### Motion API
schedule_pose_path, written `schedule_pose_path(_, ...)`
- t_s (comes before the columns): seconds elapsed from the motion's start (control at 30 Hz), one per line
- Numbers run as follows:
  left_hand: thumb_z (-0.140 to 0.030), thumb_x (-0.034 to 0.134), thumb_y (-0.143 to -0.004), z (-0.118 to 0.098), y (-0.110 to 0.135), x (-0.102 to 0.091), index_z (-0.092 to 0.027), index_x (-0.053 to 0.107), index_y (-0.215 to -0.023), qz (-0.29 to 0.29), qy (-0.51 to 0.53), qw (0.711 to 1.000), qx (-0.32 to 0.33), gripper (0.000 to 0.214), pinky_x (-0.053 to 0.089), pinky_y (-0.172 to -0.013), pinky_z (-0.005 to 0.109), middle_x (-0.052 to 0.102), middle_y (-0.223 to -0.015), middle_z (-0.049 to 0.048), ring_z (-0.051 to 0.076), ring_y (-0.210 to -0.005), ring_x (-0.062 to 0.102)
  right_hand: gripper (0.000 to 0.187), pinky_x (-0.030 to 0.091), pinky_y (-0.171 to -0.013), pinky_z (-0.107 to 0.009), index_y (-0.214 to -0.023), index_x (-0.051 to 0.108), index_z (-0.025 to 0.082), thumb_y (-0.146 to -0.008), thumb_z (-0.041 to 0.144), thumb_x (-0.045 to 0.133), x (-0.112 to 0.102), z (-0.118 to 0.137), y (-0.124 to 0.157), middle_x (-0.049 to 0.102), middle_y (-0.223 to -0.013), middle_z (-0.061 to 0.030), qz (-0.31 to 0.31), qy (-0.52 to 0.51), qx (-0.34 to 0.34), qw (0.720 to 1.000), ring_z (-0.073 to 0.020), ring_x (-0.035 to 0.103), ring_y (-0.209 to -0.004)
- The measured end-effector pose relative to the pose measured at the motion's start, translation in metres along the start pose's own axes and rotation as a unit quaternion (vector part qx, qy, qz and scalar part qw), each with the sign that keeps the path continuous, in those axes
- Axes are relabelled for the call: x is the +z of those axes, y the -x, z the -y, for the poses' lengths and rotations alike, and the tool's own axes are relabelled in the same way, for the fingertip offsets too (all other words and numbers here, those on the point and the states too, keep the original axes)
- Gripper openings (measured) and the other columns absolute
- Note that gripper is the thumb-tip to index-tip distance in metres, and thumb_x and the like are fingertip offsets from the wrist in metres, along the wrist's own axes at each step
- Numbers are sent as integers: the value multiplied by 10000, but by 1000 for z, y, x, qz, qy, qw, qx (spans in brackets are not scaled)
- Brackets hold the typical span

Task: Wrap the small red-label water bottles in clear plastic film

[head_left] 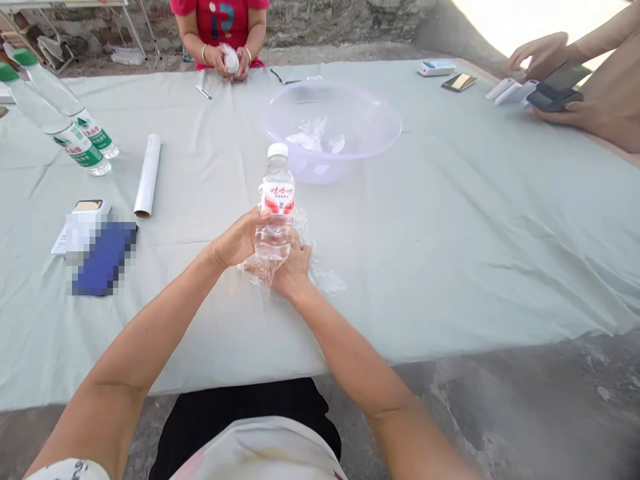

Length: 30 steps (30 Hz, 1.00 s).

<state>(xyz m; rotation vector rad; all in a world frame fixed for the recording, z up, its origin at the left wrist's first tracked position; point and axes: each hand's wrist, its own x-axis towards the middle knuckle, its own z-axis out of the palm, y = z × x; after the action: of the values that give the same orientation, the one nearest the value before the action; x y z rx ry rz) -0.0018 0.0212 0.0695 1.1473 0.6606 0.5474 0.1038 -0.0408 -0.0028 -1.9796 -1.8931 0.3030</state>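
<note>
My left hand (240,237) is closed around a clear water bottle (277,200) with a white cap and a red-and-white label, held nearly upright over the table. Crinkled clear plastic film (323,273) spreads about the bottle's lower part and onto the cloth. Close behind and below the bottle, my right hand (295,267) is bent in the film and appears to grip it; the bottle hides part of its fingers. A translucent purple basin (333,163) stands just beyond, with crumpled clear plastic (310,135) in it.
On the left lie a film roll (149,177), a blue pixelated item (106,260) and a white device (87,220). Two green-capped bottles (83,150) stand farther left. Opposite, a person (223,30) holds a wrapped item; another person's hands (555,87) hold devices at right.
</note>
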Motion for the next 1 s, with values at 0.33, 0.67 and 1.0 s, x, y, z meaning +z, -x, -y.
schedule_pose_path(0.33, -609, 606, -871, 17, 67, -44, -290, 404, -1414, 42, -63, 991, -107, 662, 606, -564, 359, 590, -1302, 148, 322, -1011, 706, 721, 457, -971, -590, -1459, 491, 269, -826, 601, 586, -7, -2, 2, 345, -1591, -172, 49, 90, 33, 994, -400, 301, -1477)
schedule_pose_path(0.67, -571, 646, -859, 22, 129, -73, -335, 422, -1443, -16, -113, 977, -178, 669, 480, -432, 219, 591, -1364, 132, 332, -1034, 718, 449, 479, -997, -541, -1227, 707, 323, -941, 578, 473, -29, -14, 1, 545, -1443, -93, 17, 39, 42, 998, -349, 521, -1285)
schedule_pose_path(1.0, -559, 640, -865, 31, 135, -87, -304, 485, -1377, -57, -39, 985, -160, 593, 504, -406, 218, 575, -1405, 127, 312, -1017, 725, 569, 450, -1045, -487, -1418, 527, 139, -892, 356, 490, -42, -72, -21, 489, -1483, -180, -129, -83, 175, 973, -284, 560, -1228)
